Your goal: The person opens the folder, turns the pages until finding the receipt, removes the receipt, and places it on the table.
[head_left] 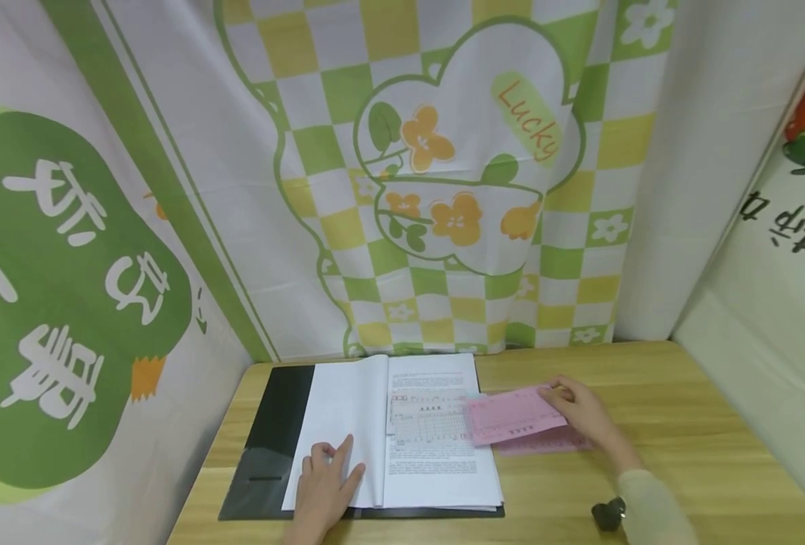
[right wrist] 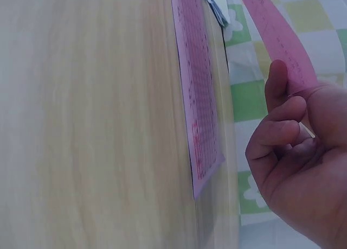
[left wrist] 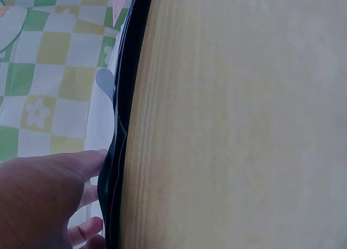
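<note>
My right hand (head_left: 585, 418) pinches a pink printed slip (head_left: 511, 413) by its right end, between thumb and fingers. The raised slip (right wrist: 287, 43) curves up from the fingertips in the right wrist view. Beneath it, a second pink slip (head_left: 545, 442) lies on the table by the document folder. The black folder (head_left: 266, 446) is spread open, with a blank white page (head_left: 341, 393) on the left and a text page (head_left: 436, 488) on the right. A pale printed form (head_left: 424, 424) lies across the text page. My left hand (head_left: 326, 484) rests on the blank page, fingers spread.
The folder and slips lie on a wooden table (head_left: 688, 431). A small black object (head_left: 608, 515) is beside the right sleeve (head_left: 654, 507). Patterned cloth (head_left: 443, 303) hangs behind the table's far edge, with more printed cloth (head_left: 69, 303) at both sides.
</note>
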